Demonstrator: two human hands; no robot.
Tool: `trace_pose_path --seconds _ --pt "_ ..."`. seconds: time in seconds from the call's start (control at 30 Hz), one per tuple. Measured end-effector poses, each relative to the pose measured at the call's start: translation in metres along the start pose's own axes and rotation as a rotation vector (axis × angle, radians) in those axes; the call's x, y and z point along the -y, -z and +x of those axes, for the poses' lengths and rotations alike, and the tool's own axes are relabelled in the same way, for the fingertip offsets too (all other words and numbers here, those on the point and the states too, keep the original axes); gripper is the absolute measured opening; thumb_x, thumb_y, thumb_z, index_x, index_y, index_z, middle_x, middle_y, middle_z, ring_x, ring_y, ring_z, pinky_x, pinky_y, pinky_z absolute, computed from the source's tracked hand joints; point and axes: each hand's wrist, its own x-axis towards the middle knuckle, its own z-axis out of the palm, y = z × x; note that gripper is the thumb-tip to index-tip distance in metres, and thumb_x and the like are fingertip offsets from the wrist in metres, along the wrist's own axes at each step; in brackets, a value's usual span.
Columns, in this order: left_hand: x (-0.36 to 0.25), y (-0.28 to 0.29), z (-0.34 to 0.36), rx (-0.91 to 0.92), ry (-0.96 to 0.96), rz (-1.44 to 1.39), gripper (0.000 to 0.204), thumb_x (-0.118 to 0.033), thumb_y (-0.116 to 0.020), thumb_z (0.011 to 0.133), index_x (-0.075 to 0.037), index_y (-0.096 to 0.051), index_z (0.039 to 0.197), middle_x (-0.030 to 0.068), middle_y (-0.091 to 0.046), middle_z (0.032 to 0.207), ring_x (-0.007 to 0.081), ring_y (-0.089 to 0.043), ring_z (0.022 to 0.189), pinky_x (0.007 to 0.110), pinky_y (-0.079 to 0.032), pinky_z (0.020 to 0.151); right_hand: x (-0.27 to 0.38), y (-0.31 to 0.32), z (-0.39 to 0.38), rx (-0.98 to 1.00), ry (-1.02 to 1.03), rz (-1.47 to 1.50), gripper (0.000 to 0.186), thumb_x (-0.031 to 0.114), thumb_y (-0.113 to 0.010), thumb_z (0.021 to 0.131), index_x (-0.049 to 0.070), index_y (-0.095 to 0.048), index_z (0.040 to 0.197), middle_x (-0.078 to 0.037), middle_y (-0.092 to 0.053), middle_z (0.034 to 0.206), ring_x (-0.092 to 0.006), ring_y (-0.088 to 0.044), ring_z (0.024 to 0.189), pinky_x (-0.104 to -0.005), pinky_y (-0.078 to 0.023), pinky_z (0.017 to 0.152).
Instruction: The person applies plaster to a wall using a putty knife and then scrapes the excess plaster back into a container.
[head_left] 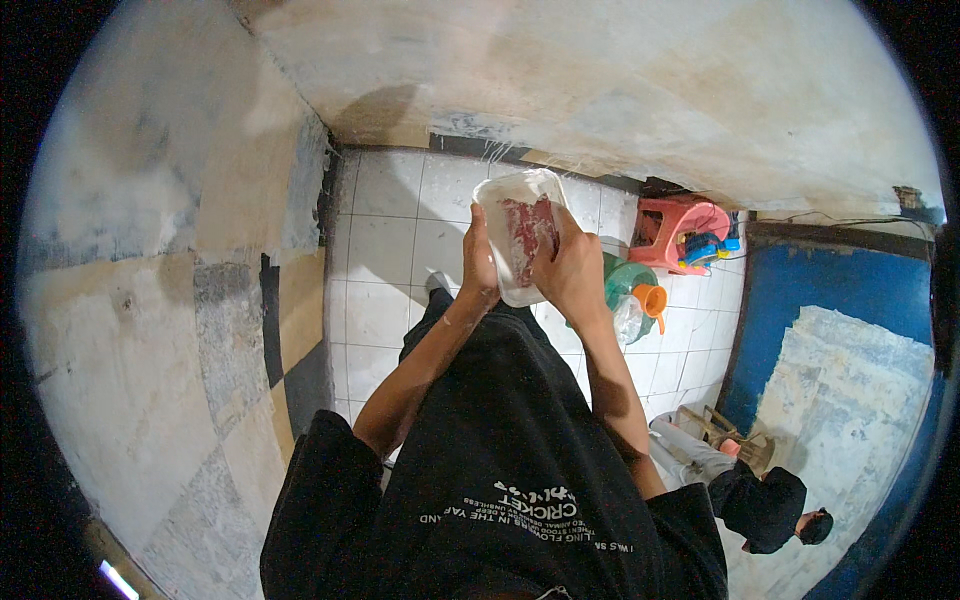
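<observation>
In front of my body I hold a white plastic tub (490, 187) with whitish paste smeared inside it. My left hand (480, 258) is closed on the tub's left side, its thumb up along the rim. A flat red scraper (524, 230), streaked with white paste, lies across the tub's inside. My right hand (573, 265) reaches over the tub's right side with its fingers closed at the scraper's right edge. Part of that grip is hidden behind the hand. White smudges mark my left wrist.
A pink plastic stool (655, 232) with blue and yellow items stands by the patchy wall (600, 80). Near my right hand are a green see-through container (625, 278) and an orange dipper (652, 298). A person (760, 505) is at the lower right, beside a blue wall (800, 270).
</observation>
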Motion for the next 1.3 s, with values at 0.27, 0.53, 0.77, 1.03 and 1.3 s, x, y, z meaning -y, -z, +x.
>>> trace_pose_path --seconds 0.27,0.53,0.77,1.03,1.3 --pt "-0.002 -0.003 0.000 0.061 -0.018 -0.069 0.063 -0.050 -0.019 0.099 0.001 -0.044 0.127 0.0153 -0.057 0.116 0.0229 -0.059 0.104 0.036 -0.050 0.091 0.002 0.023 0.001 -0.105 0.025 -0.261 0.038 0.008 -0.057 0.075 0.000 -0.056 0.112 -0.024 -0.061 0.064 -0.0406 -0.061 0.060 -0.0472 -0.048 0.054" --pt "0.005 -0.003 -0.002 -0.035 -0.059 0.053 0.059 -0.050 -0.027 0.099 0.000 -0.045 0.125 0.0125 -0.058 0.115 0.0208 -0.058 0.103 0.034 -0.048 0.090 -0.006 0.001 -0.010 -0.055 0.137 -0.361 0.047 0.009 -0.060 0.072 0.005 -0.051 0.118 -0.017 -0.061 0.058 -0.0348 -0.063 0.054 -0.0438 -0.050 0.050" --pt "0.008 0.005 0.001 0.094 -0.067 -0.014 0.063 -0.056 -0.028 0.096 -0.004 -0.047 0.127 0.0114 -0.057 0.118 0.0231 -0.057 0.108 0.037 -0.045 0.094 0.017 -0.002 -0.010 -0.012 0.051 -0.248 0.040 0.011 -0.060 0.073 0.004 -0.055 0.112 -0.020 -0.063 0.065 -0.0376 -0.064 0.059 -0.0443 -0.051 0.054" --pt "-0.001 -0.007 -0.006 0.017 -0.038 0.019 0.062 -0.050 -0.021 0.099 0.002 -0.044 0.126 0.0145 -0.058 0.115 0.0213 -0.059 0.103 0.035 -0.050 0.090 -0.007 -0.006 -0.001 -0.106 0.044 0.080 0.031 0.002 -0.056 0.076 -0.001 -0.058 0.107 -0.025 -0.063 0.075 -0.0412 -0.063 0.068 -0.0447 -0.051 0.059" --pt "0.001 0.003 -0.002 0.120 -0.018 -0.016 0.060 -0.053 -0.026 0.097 -0.005 -0.047 0.127 0.0113 -0.057 0.119 0.0235 -0.055 0.110 0.038 -0.043 0.098 0.029 0.008 -0.014 -0.099 0.123 -0.130 0.036 0.007 -0.057 0.076 -0.001 -0.057 0.111 -0.022 -0.061 0.064 -0.0396 -0.062 0.057 -0.0460 -0.050 0.054"
